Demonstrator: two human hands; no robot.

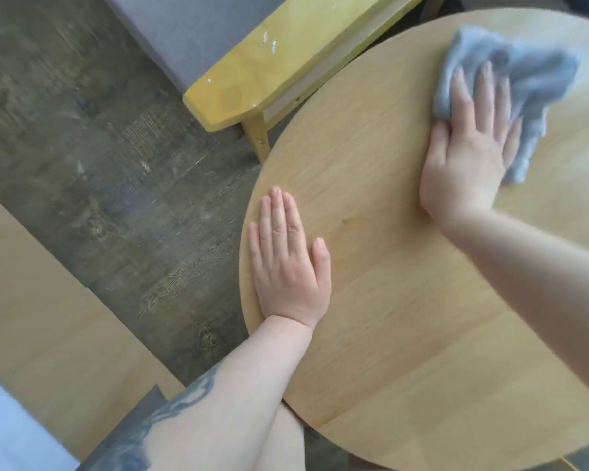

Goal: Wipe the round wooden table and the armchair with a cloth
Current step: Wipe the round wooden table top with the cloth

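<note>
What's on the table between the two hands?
Nothing. In the head view only bare table lies between the left hand and the right hand, which presses the cloth.

Pale oak-grain table (405, 266), a blue-grey cloth (524, 79) at one o'clock, glossy yellow armrest (269, 62) at twelve, dark grey-brown wood-patterned floor (99, 147) at nine.

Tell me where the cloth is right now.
In the head view, the blue-grey cloth lies at the upper right, on the round wooden table, flat under the right hand, just right of the armchair's yellow armrest.
</note>
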